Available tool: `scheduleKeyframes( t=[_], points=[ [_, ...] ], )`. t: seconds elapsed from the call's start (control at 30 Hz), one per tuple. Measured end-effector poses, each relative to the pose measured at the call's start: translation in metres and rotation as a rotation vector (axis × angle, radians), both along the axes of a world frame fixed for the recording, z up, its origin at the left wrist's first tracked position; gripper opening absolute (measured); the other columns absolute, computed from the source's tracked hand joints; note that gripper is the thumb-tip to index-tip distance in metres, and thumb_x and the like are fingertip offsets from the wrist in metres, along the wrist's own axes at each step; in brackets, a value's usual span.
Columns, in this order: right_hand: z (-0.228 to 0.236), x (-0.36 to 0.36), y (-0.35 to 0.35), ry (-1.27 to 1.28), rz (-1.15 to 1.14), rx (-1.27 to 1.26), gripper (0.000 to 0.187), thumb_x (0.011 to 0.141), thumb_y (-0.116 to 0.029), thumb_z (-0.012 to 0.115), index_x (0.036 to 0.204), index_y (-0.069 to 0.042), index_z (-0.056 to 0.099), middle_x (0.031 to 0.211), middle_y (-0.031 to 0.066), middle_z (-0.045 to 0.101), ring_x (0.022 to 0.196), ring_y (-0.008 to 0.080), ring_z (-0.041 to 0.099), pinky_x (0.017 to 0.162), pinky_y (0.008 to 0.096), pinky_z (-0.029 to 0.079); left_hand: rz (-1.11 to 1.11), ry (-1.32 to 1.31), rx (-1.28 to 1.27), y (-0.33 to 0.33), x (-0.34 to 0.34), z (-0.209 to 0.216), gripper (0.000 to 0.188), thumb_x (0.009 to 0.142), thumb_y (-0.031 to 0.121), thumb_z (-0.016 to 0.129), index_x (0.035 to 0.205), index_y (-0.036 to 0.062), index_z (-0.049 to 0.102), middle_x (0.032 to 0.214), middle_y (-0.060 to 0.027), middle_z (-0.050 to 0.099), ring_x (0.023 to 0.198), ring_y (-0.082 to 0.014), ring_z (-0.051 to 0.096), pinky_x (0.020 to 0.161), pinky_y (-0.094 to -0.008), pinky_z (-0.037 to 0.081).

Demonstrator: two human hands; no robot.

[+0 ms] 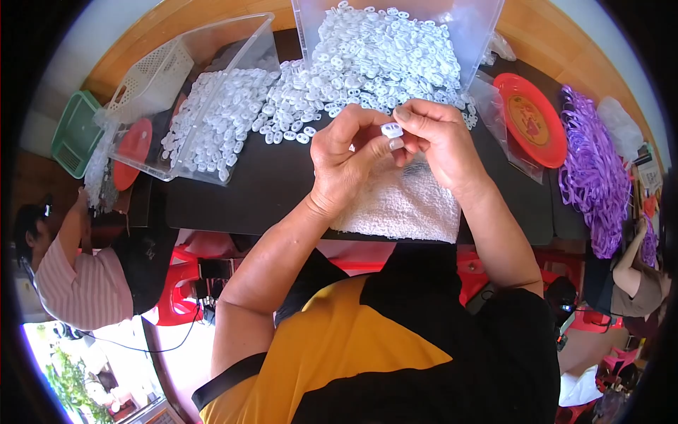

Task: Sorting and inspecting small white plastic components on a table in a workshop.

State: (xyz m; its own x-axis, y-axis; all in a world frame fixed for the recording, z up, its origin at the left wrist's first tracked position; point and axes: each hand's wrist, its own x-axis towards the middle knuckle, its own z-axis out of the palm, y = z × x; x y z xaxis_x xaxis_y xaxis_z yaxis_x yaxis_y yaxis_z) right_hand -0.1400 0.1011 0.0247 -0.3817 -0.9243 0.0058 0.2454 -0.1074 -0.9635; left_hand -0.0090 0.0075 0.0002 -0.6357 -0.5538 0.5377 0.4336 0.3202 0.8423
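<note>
A small white plastic piece (392, 130) with holes is pinched between the fingertips of both hands, just above the near side of the pile. My left hand (347, 147) grips it from the left, its thumb pressed to the lower edge. From the other side my right hand (439, 138) closes thumb and fingers around it. Beneath the hands lies a folded white towel (413, 208) on the dark table. Many similar white oval pieces with two holes form a loose pile (293, 95) beyond my hands.
A clear bin (305, 32) spills white pieces at the back; another clear tub (244, 65) holds more on the left. On the right lie a red plate (530, 119) and a heap of purple ribbon (593, 177). Other people sit at both sides.
</note>
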Motion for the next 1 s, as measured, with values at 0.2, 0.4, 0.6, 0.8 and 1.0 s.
scheduleKeyframes(
  t=[0.2,0.4,0.6,0.8,1.0],
  points=[
    [-0.003,-0.001,-0.001,0.077,0.018,0.027,0.026,0.092,-0.025,0.060,0.081,-0.001,0.064,0.061,0.0013,0.053,0.054,0.0117,0.054,0.052,0.0245,0.043,0.028,-0.023,0.002,0.001,0.003,0.006,0.012,0.083,-0.007,0.065,0.091,-0.0019,0.057,0.077,-0.0086,0.065,0.066,-0.0141,0.067,0.058,-0.0237,0.053],
    [-0.005,0.003,-0.002,0.042,0.026,0.014,0.032,0.093,-0.030,0.059,0.078,-0.002,0.062,0.060,0.0019,0.053,0.055,0.0127,0.055,0.052,0.0248,0.043,0.034,-0.048,0.091,0.003,0.006,0.009,0.009,0.084,-0.005,0.065,0.088,-0.0025,0.057,0.073,-0.0082,0.064,0.063,-0.0142,0.064,0.057,-0.0251,0.052],
    [-0.014,0.001,-0.007,0.116,-0.012,0.086,0.029,0.094,-0.029,0.056,0.083,-0.003,0.062,0.062,0.0015,0.051,0.055,0.0126,0.055,0.053,0.0256,0.044,0.229,-0.216,0.232,-0.001,0.010,0.007,0.012,0.079,0.004,0.073,0.081,-0.0013,0.062,0.067,-0.0008,0.058,0.056,-0.0059,0.050,0.053,-0.0215,0.043],
    [-0.015,-0.001,-0.007,0.211,-0.001,0.128,0.030,0.092,-0.030,0.061,0.077,-0.003,0.062,0.054,-0.0014,0.048,0.049,0.0107,0.052,0.047,0.0228,0.034,0.569,0.183,-0.126,-0.035,0.065,0.089,0.011,0.080,0.008,0.070,0.077,0.0017,0.062,0.061,-0.0020,0.057,0.047,-0.0077,0.049,0.043,-0.0223,0.033],
    [-0.019,0.004,-0.010,0.290,0.023,0.133,0.028,0.092,-0.027,0.060,0.077,-0.003,0.061,0.054,-0.0020,0.046,0.049,0.0102,0.051,0.048,0.0229,0.033,0.881,-0.222,-0.362,-0.106,0.109,0.148,0.030,0.070,-0.004,0.072,0.098,-0.0044,0.060,0.069,0.0035,0.049,0.060,-0.0062,0.045,0.053,-0.0206,0.038]
  ],
)
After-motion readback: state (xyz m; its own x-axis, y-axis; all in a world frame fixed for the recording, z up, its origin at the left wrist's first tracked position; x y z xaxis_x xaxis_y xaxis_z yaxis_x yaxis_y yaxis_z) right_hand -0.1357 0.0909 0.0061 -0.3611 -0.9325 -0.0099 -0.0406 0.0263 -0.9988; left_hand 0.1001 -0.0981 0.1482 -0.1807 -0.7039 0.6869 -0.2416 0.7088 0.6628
